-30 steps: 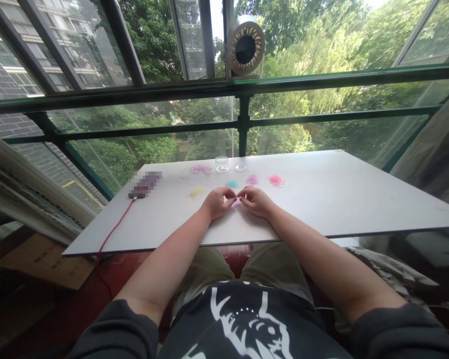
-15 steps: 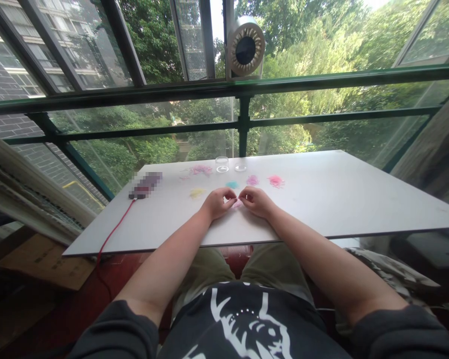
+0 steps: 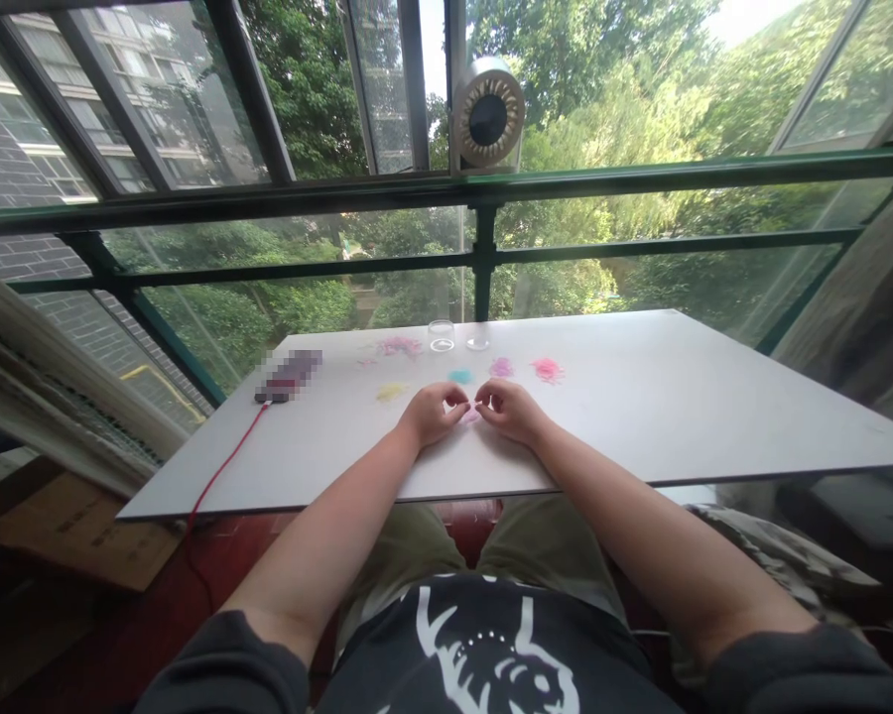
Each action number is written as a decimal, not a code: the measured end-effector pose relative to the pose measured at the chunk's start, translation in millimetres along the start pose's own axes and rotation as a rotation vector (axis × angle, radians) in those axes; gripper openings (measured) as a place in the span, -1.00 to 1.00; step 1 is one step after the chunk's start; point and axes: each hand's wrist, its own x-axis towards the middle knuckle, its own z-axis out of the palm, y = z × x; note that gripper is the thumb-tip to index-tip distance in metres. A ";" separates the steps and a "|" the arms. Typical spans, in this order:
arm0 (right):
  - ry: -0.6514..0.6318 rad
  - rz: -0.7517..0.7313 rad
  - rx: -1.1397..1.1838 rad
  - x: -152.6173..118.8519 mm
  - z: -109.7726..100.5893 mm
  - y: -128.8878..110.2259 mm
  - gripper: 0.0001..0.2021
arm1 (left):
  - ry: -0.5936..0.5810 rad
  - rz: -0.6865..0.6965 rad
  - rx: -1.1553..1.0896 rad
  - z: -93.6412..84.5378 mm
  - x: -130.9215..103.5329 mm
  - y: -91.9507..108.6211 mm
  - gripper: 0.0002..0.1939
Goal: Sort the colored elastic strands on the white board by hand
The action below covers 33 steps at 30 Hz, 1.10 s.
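Note:
My left hand [image 3: 433, 413] and my right hand [image 3: 516, 411] rest on the white table [image 3: 640, 407], thumbs and forefingers pinched and tips close together. Whatever they hold is too small to make out. Between and under the fingertips lies a little pile of light pink bits [image 3: 470, 416], partly hidden. Just beyond the hands sit a teal pile [image 3: 461, 377] and a purple pile [image 3: 501, 368]. A bright pink pile [image 3: 548, 370] is farther right, a yellow pile [image 3: 392, 393] to the left. All look like thin, loose strands or small bands.
Near the back edge stand a clear round container [image 3: 442, 338] and a clear flat round piece [image 3: 477, 342], beside scattered pinkish-purple bits [image 3: 400, 346]. A blurred-out device [image 3: 290, 377] lies at the left, its red cable [image 3: 230, 448] running over the front edge. Green railing [image 3: 483, 238] borders the window.
The fingertips of my two hands are slightly farther apart. The view has tilted up a little; the piles look unmoved.

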 end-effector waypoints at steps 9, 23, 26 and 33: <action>0.003 0.014 0.009 0.0 0.8 0.5 -0.92 | 0.010 -0.007 -0.003 -0.2 -0.6 0.7 -0.89; -0.005 -0.028 -0.011 1.5 1.0 1.3 -0.93 | 0.008 -0.016 0.000 -0.7 -0.1 1.6 -0.89; 0.006 -0.024 -0.007 1.6 0.3 0.9 -0.93 | 0.016 -0.018 -0.006 -0.6 -0.2 1.3 -0.89; 0.019 -0.016 -0.007 1.5 -0.4 -1.8 -0.92 | 0.021 -0.016 -0.003 -0.1 -0.7 -1.8 -0.89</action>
